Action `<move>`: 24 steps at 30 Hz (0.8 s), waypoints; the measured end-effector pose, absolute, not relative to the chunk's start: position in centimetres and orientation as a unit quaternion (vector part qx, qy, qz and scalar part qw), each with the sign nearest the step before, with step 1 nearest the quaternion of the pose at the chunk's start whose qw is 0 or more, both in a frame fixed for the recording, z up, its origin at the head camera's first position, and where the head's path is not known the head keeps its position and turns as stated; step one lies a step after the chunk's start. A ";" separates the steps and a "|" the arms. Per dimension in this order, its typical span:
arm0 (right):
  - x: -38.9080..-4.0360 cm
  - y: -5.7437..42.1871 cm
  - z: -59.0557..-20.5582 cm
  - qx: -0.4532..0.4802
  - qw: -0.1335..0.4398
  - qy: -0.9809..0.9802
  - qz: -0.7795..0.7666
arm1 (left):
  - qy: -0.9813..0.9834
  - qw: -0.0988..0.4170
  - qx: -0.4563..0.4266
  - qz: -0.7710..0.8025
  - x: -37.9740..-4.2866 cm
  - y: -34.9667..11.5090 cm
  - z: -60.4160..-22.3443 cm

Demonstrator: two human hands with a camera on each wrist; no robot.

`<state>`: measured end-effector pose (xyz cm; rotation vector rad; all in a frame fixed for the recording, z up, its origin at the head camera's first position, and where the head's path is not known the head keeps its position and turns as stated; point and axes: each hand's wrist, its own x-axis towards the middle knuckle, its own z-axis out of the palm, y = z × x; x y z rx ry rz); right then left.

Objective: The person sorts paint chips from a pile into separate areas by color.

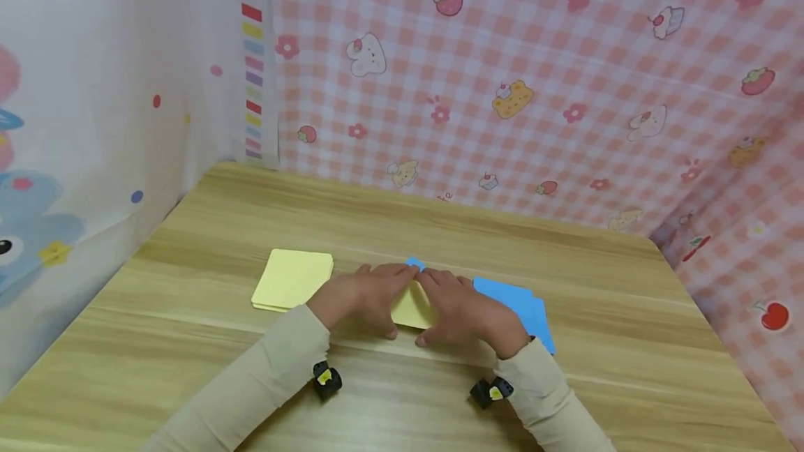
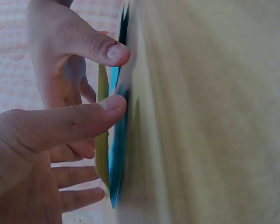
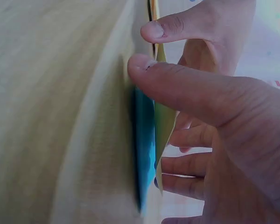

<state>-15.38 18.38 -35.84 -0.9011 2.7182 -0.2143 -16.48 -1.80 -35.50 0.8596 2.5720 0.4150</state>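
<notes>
In the head view, a square yellow paper sheet (image 1: 412,307) lies over blue paper (image 1: 415,264) at the middle of the wooden table. My left hand (image 1: 377,295) holds the yellow sheet from the left, and my right hand (image 1: 461,305) holds it from the right. Both thumbs are at its near edge, while the other fingers reach toward the far side. The two hands almost meet at the fingertips. Seen edge-on in the right wrist view, the yellow sheet (image 3: 164,119) bows slightly above the blue paper (image 3: 144,140). Much of both papers is hidden under the hands.
A stack of yellow sheets (image 1: 295,277) lies left of my left hand. Blue sheets (image 1: 511,291) are spread beside and partly behind my right wrist. Patterned cloth (image 1: 477,145) hangs behind the wooden table (image 1: 377,403) and along its sides.
</notes>
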 end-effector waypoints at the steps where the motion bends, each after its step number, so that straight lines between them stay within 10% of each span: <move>1: -15.4 18.4 -35.7 -0.312 0.131 0.938 -0.079 | 0.918 0.193 0.311 0.150 -16.6 -2.0 -35.5; 24: -14.2 15.1 -27.4 -0.375 0.009 0.908 -0.185 | 0.893 0.070 0.375 0.240 -14.9 -8.0 -26.4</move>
